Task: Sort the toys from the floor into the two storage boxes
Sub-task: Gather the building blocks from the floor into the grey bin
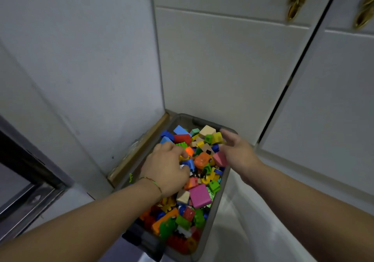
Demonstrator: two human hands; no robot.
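I'm looking straight down into a grey storage box point(210, 223) tucked in the corner between a pale wall point(85, 63) and white cabinet doors point(232, 69), and it's heaped with toys point(199, 196): bright blocks in pink, orange, green, blue, yellow and red. My left hand point(167, 169) is down on the pile at the middle of the box, knuckles up, fingers point(178, 150) curled into the blocks by a small yellow and blue piece; I can't tell whether they've actually got hold of anything. A thin green bracelet point(155, 183) sits on that wrist. My right hand point(238, 153) is at the box's right rim near the far end, its fingers point(227, 135) spread loose and holding nothing, just beside a pink wedge point(219, 159) and a yellow block point(217, 136). A tan block point(207, 130) lies at the far end of the heap. Gold handles point(297, 0) show up top on the cabinet. White floor point(242, 221) runs along the right of the box.
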